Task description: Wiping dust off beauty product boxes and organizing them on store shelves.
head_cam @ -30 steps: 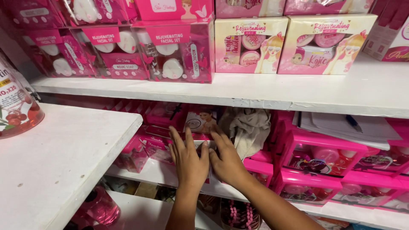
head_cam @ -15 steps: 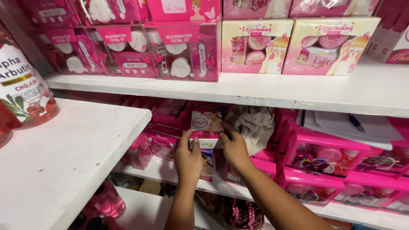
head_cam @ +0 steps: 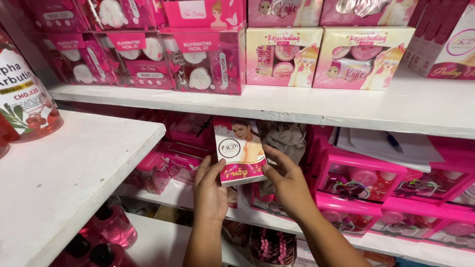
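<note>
A small pink and white carton point(head_cam: 238, 151) with a picture of a person on its front is held up between both hands, in front of the lower shelf. My left hand point(head_cam: 210, 190) grips its lower left edge. My right hand point(head_cam: 288, 182) grips its right side and lower corner. The carton stands upright, tilted slightly, facing me. Behind it lies a grey cloth point(head_cam: 284, 137) stuffed into the shelf.
Pink gift boxes point(head_cam: 203, 59) and cream-coloured sets point(head_cam: 282, 57) line the upper white shelf point(head_cam: 346, 106). More pink boxes point(head_cam: 366, 178) fill the lower shelf, with papers and a pen point(head_cam: 393, 142) on top. A white ledge point(head_cam: 64, 173) at left carries a large red-liquid bottle point(head_cam: 24, 106).
Both hands first lay flat on boxes in the lower shelf, then pulled the carton out and lifted it toward me, turning its front into view.
</note>
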